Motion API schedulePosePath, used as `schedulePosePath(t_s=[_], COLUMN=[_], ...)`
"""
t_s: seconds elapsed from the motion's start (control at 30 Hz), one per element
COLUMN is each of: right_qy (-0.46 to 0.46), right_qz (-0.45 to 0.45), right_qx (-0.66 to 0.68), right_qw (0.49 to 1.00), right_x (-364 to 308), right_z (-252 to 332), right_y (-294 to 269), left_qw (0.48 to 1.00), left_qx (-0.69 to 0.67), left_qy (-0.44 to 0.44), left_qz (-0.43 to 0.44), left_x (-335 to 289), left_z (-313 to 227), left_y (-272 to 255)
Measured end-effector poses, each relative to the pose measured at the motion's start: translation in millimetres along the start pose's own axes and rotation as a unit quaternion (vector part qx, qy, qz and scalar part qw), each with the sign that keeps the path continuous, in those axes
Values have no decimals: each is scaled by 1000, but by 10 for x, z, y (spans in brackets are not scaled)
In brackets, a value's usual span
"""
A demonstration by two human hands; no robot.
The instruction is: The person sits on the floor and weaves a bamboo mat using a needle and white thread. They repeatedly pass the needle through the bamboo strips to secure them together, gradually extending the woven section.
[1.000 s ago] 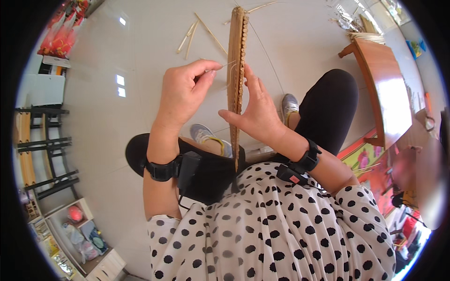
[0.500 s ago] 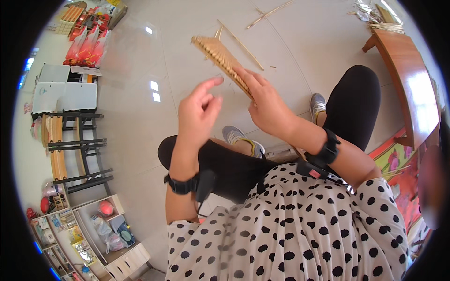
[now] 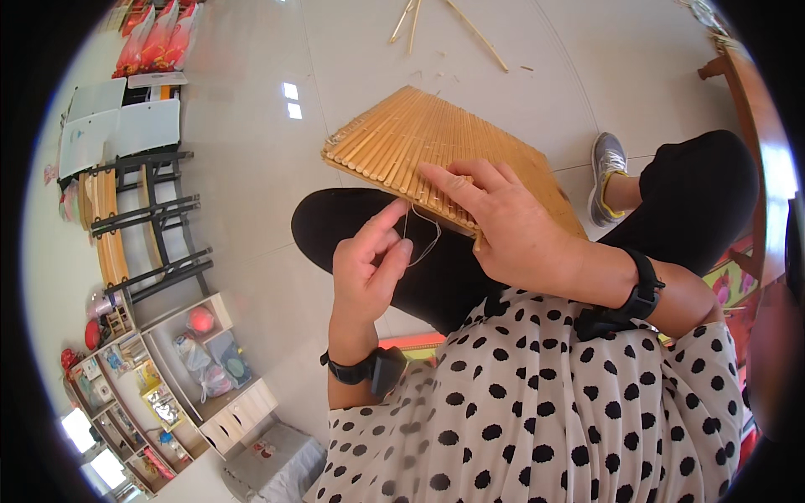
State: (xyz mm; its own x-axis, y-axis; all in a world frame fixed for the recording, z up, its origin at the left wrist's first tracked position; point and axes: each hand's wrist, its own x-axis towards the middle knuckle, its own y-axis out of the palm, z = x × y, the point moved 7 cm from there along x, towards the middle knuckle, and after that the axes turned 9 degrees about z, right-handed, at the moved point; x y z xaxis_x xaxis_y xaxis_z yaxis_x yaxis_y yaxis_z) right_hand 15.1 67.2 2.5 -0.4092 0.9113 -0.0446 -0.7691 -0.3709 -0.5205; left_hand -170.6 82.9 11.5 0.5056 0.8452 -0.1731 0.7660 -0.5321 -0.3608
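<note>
A flat panel of thin straw-coloured sticks point(image 3: 470, 138), laid side by side in a fan, hangs tilted above my lap with its broad face showing. My right hand point(image 3: 520, 230) grips its near right edge, fingers spread over the stick ends and the thumb below. Under the near edge, my left hand point(image 3: 369, 268) is curled round a thin pale thread point(image 3: 429, 247), its index fingertip close to the panel's edge. The thread loops from that edge down by the left thumb. The panel's underside is hidden.
Loose sticks point(image 3: 474, 33) lie on the tiled floor beyond the panel. To the right stands a wooden bench point(image 3: 759, 151). Folded black-framed furniture point(image 3: 151, 222) and a shelf unit point(image 3: 222, 419) line the left side, beside a grey-covered stool point(image 3: 277, 461).
The panel has come nearer and turned from almost edge-on to show its broad face. My left hand, formerly apart from it, is now at its near edge with the thread.
</note>
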Motion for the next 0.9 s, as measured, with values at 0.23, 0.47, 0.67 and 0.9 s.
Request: schedulePosePath(t_s=[0.23, 0.47, 0.67, 0.9], right_qy=[-9, 1, 0, -1], right_qz=[27, 25, 25, 49], right_qx=[17, 7, 11, 29], right_qw=[999, 1000, 1000, 998], right_x=[60, 73, 89, 75], right_z=[58, 98, 103, 105], right_y=[64, 47, -15, -62], left_qw=[999, 998, 998, 996], left_qx=[-31, -41, -2, 14], left_qy=[-16, -42, -16, 19], left_qz=[6, 29, 58, 89], left_x=[-93, -68, 27, 93], left_z=[15, -25, -139, -300], left_y=[-46, -60, -108, -83])
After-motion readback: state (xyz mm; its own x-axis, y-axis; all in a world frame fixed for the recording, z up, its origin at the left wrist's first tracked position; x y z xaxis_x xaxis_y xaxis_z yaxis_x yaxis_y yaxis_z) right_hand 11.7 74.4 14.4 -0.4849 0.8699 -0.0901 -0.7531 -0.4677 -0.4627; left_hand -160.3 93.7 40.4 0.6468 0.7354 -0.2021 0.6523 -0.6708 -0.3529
